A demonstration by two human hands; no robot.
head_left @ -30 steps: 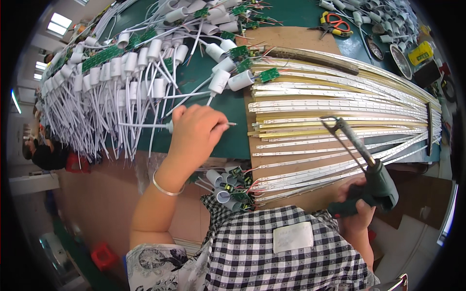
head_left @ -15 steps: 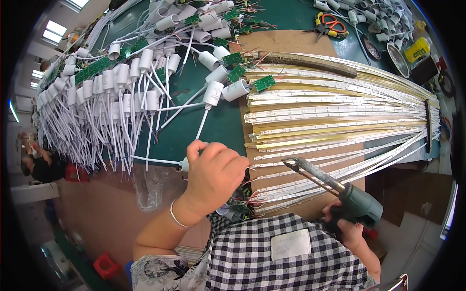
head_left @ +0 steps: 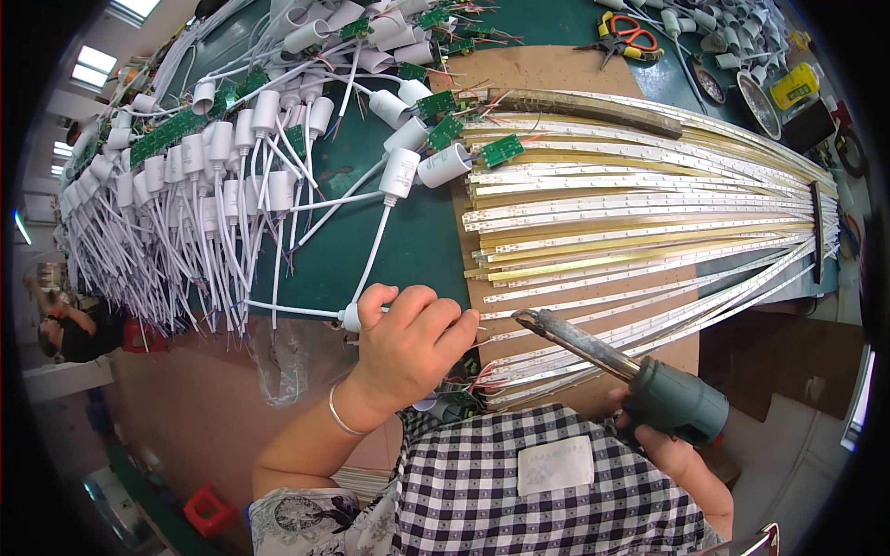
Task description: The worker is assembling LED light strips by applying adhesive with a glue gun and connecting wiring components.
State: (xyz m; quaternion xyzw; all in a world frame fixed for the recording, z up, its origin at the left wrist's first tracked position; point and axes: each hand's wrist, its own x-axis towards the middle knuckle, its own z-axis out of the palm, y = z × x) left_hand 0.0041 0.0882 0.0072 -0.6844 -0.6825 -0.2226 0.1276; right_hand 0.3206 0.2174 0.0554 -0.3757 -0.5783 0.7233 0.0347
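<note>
My left hand (head_left: 408,343) is closed around a white lamp end cap (head_left: 350,318), whose cable runs off to the left. Most of this cap is hidden behind my fingers. Thin wire ends poke out beside my fingertips, close to the ends of the white LED strips (head_left: 556,215). In my right hand (head_left: 666,451) is a green soldering gun (head_left: 681,400), gripped by its handle. Its dark tip points left, a short gap from my left fingertips and above the lower strips.
White cabled end caps (head_left: 221,144) with green circuit boards (head_left: 176,134) crowd the left. A dark bar (head_left: 584,113) lies across the strips on brown cardboard (head_left: 556,69). Farther back are orange-handled pliers (head_left: 627,39), a metal bowl (head_left: 758,107) and a yellow bottle (head_left: 795,85).
The soldering gun has moved left, bringing its tip closer to my left fingertips. My left hand keeps its hold on the end cap, with its fingers slightly shifted.
</note>
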